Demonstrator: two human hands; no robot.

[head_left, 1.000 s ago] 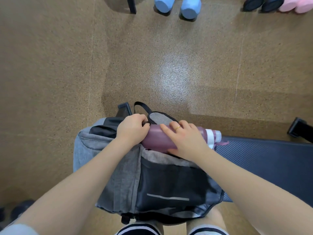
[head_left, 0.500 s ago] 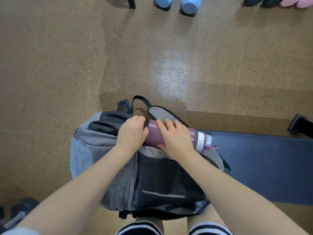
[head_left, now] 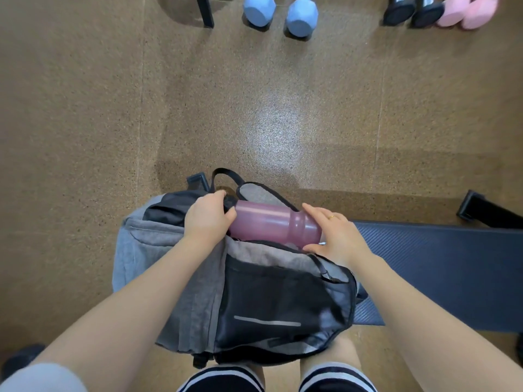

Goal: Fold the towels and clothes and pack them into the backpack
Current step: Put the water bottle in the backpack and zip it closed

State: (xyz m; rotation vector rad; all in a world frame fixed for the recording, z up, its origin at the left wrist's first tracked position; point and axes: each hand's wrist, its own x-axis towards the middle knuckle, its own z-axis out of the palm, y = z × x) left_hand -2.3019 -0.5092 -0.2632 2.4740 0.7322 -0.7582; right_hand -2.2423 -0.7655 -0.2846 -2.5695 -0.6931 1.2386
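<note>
1. The bottle (head_left: 273, 223) lies sideways across the open top of the backpack (head_left: 263, 292), long axis running left to right. Its bottom end is at the left hand (head_left: 208, 219) and its neck and cap end at the right hand (head_left: 336, 236).
2. The left hand sits at the bag's top edge, fingers curled over the dark fabric there and thumb against the bottle's base. Looks like it's holding the mouth open, though I can't tell how firm the grip is.
3. The right hand is cupped round the cap end, fingers mostly straight on top, thumb underneath. A loose hold, more guiding than squeezing.
4. The bag rests against the person's knees on the floor (head_left: 254, 108), with a dark mat (head_left: 438, 264) to its right.
5. My guess: the bottle needs its base tipped down into the opening, so the right hand does the pushing.
6. No towels or clothes in sight, maybe already inside.
</note>
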